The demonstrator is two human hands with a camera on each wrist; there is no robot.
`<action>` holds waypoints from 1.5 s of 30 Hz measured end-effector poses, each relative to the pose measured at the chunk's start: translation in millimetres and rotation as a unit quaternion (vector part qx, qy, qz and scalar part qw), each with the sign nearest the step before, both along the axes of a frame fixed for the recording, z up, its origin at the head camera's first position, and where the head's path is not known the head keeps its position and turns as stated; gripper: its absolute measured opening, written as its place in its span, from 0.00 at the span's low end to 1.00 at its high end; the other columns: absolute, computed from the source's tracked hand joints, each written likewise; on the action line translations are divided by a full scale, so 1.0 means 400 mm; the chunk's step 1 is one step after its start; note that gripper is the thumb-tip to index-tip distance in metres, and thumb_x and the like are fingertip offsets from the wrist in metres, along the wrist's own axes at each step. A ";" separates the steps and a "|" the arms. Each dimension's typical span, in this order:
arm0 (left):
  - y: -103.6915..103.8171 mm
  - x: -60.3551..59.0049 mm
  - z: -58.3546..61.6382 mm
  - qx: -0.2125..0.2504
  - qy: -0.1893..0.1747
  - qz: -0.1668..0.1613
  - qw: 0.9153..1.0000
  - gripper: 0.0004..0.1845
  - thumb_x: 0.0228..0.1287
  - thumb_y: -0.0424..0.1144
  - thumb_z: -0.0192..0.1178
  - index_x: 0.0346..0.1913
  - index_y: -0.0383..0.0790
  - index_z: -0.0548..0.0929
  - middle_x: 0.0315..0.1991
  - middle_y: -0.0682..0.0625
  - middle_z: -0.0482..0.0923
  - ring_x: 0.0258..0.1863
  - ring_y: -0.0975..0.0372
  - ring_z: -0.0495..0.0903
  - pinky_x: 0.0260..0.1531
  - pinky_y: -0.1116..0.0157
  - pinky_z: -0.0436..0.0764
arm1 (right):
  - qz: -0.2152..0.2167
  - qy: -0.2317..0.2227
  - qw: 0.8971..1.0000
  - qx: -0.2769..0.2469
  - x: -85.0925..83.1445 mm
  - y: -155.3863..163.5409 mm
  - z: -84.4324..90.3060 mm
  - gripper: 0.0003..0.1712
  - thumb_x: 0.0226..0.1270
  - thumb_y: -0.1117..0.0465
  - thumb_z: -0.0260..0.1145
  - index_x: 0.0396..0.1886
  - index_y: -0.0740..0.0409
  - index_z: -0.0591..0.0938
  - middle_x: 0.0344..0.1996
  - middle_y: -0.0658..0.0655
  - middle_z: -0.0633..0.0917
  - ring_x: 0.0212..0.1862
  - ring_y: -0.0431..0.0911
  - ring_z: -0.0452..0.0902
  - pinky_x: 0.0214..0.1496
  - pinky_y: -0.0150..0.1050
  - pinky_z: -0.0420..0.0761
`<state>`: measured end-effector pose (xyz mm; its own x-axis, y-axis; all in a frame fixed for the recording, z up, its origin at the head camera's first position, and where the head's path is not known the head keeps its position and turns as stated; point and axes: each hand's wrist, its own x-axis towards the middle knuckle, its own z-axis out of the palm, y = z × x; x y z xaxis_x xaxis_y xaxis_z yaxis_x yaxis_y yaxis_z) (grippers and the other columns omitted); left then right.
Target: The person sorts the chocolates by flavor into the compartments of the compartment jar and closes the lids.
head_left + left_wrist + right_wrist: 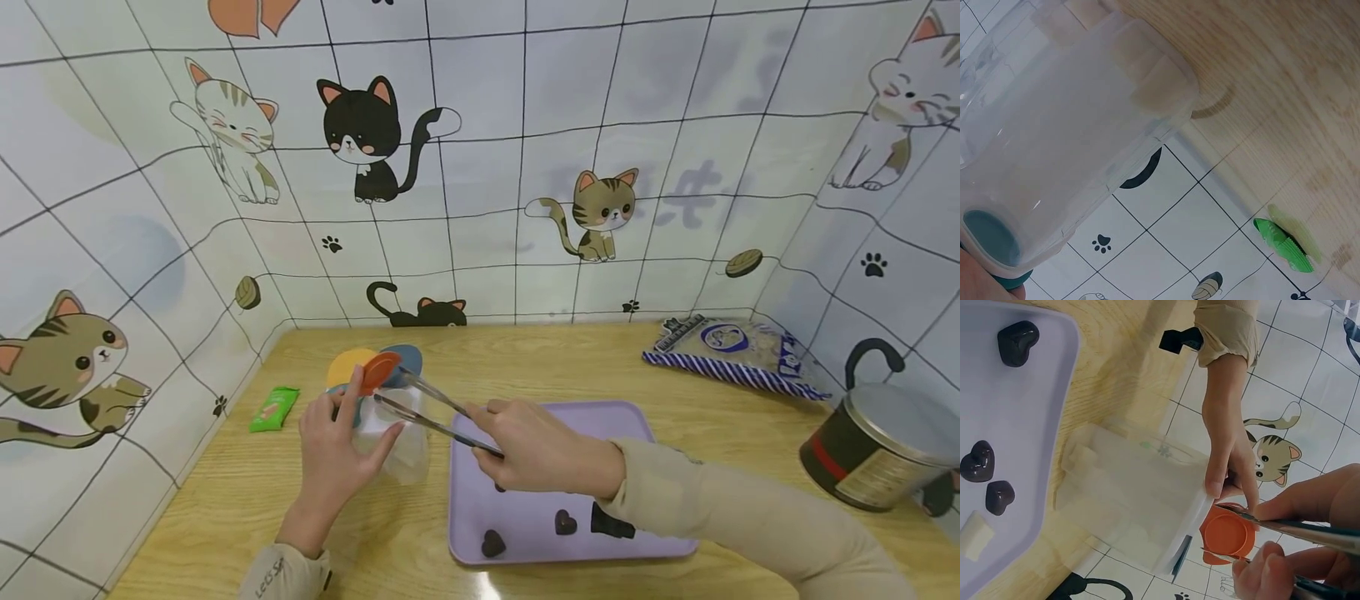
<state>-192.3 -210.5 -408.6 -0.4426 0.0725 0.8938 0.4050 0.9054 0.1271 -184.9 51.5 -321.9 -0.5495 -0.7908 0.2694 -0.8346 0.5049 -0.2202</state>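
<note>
A light wooden tabletop (525, 358) sits in a corner walled with white tile-pattern sheeting printed with cartoon cats. The left hand (337, 450) curls round a clear container (397, 442) beside the lilac tray (600, 417); the right hand (532, 446) pinches metal tongs (427, 404) whose grip clamps an orange disc (378, 371) above that container. The left cuff reads "Lets", the rest hidden

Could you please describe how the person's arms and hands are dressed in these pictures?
Both hands are bare, with no gloves or rings visible. The left hand comes out of a beige sleeve with small dark lettering near the cuff. The right hand has a matching beige long sleeve, and a small black device sits under that wrist.
</note>
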 end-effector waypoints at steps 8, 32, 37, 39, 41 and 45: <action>0.002 -0.004 0.001 -0.001 -0.002 -0.005 1.000 0.42 0.53 0.68 0.49 0.64 0.41 0.65 0.28 0.41 0.65 0.27 0.53 0.62 0.33 0.57 0.59 | -0.048 -0.010 0.999 -0.018 -0.019 0.061 -0.006 0.26 0.58 0.60 0.60 0.55 0.69 0.72 0.26 0.55 0.79 0.12 0.31 0.57 0.15 0.22 0.61; -0.006 -0.006 0.000 0.004 -0.002 0.001 1.000 0.42 0.52 0.68 0.48 0.64 0.43 0.65 0.28 0.41 0.65 0.27 0.53 0.63 0.33 0.55 0.61 | -0.156 -0.051 0.986 -0.007 -0.009 0.248 -0.195 0.25 0.51 0.61 0.65 0.47 0.74 0.77 0.14 0.49 0.74 0.12 0.29 0.50 0.12 0.21 0.51; -0.006 -0.006 -0.001 0.001 0.000 0.003 1.000 0.42 0.52 0.68 0.48 0.64 0.43 0.65 0.27 0.41 0.65 0.26 0.53 0.62 0.32 0.56 0.61 | -0.140 -0.072 0.987 -0.013 -0.002 0.232 -0.240 0.20 0.50 0.62 0.64 0.42 0.70 0.78 0.14 0.47 0.72 0.15 0.31 0.57 0.14 0.22 0.58; -0.005 -0.006 -0.001 0.002 0.001 0.004 1.000 0.42 0.52 0.68 0.48 0.64 0.43 0.65 0.27 0.41 0.65 0.26 0.54 0.62 0.32 0.56 0.60 | -0.140 -0.076 0.987 -0.017 -0.002 0.225 -0.255 0.20 0.50 0.61 0.65 0.42 0.69 0.78 0.14 0.47 0.72 0.16 0.32 0.58 0.14 0.23 0.60; -0.004 -0.006 -0.001 0.003 0.002 0.004 1.000 0.42 0.52 0.68 0.48 0.64 0.43 0.65 0.27 0.42 0.65 0.26 0.54 0.62 0.32 0.56 0.60 | -0.143 -0.075 0.987 -0.022 -0.002 0.218 -0.266 0.21 0.49 0.61 0.65 0.43 0.70 0.78 0.15 0.48 0.73 0.17 0.32 0.59 0.14 0.24 0.61; -0.001 -0.005 0.001 0.004 0.004 0.005 1.000 0.42 0.52 0.68 0.48 0.63 0.43 0.66 0.27 0.41 0.66 0.26 0.53 0.63 0.32 0.56 0.60 | -0.159 -0.062 0.985 -0.020 -0.002 0.206 -0.276 0.25 0.49 0.61 0.65 0.45 0.74 0.77 0.18 0.52 0.77 0.17 0.34 0.60 0.15 0.24 0.62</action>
<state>-194.2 -211.1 -408.3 -0.4368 0.0602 0.8975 0.3960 0.9088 0.1318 -185.7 133.9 -432.3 -0.7990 -0.5630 0.2115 -0.6003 0.7259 -0.3358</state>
